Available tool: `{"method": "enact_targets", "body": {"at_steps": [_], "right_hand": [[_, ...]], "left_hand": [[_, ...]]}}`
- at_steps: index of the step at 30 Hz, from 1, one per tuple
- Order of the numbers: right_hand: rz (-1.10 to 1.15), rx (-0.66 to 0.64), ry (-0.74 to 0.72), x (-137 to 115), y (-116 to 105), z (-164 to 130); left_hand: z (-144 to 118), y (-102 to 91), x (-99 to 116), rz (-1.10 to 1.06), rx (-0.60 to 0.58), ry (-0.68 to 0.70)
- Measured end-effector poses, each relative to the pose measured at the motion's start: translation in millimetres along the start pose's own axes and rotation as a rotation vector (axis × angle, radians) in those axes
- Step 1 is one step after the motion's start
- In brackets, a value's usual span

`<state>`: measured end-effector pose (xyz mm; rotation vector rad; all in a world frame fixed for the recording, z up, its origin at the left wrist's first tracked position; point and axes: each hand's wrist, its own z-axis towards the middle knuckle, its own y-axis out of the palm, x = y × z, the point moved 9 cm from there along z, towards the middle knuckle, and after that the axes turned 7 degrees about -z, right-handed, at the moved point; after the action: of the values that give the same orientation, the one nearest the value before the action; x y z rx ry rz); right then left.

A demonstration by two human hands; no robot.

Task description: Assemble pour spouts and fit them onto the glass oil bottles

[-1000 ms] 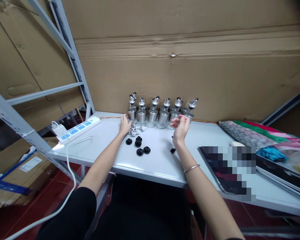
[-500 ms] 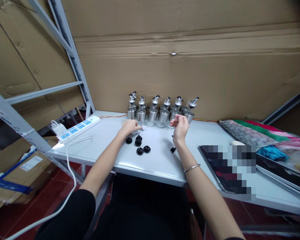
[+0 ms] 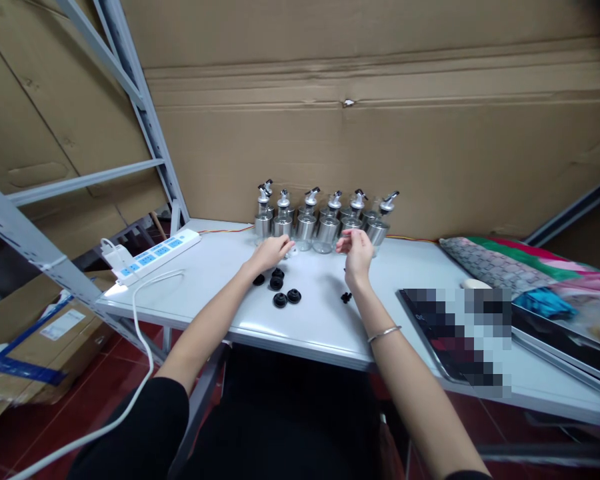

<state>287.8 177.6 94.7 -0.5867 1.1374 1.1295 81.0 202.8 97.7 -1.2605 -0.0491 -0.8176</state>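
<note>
My left hand (image 3: 271,253) is closed in a pinch over the table, in front of the bottles. At its fingertips shows a small whitish clear piece (image 3: 294,252), too small to name. My right hand (image 3: 359,257) is raised in front of the right-hand bottles, its fingers curled in towards the thumb; whatever they hold is hidden. Several glass bottles with steel sleeves (image 3: 306,228) and silver pour spouts (image 3: 311,195) stand upright in rows at the back. Black round stoppers (image 3: 280,301) lie below my left hand. Small black pieces (image 3: 347,297) lie below my right hand.
A white power strip (image 3: 155,257) with a plug and cable lies at the table's left end. On the right are a dark flat device (image 3: 425,327), partly pixelated, and a patterned cloth bag (image 3: 490,263). Cardboard (image 3: 290,140) stands behind the table (image 3: 320,330); a metal rack post (image 3: 130,87) rises at left.
My left hand has moved a little to the right, towards the bottles' front, now partly covering one black stopper. My right hand has stayed nearly still, shifting slightly left.
</note>
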Motion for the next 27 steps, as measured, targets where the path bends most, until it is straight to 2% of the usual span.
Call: {"method": "enact_targets", "body": {"at_steps": [8,12,15,27], "right_hand": [[-0.095,-0.445,0.150,18.3,44.0,-18.0],[-0.086,-0.584,0.164,14.5,57.0,-30.6],[-0.069,-0.599,0.150,11.6,56.5,-30.9],[-0.062,-0.519,0.079,8.9,47.4,-21.3]], "left_hand": [[-7.9,6.0,29.1,-0.060,0.140,0.147],[-10.6,7.9,33.6,-0.075,0.188,0.204],[-11.6,9.3,35.5,-0.090,0.209,0.234],[-17.9,3.9,48.4,-0.199,0.220,0.364]]}}
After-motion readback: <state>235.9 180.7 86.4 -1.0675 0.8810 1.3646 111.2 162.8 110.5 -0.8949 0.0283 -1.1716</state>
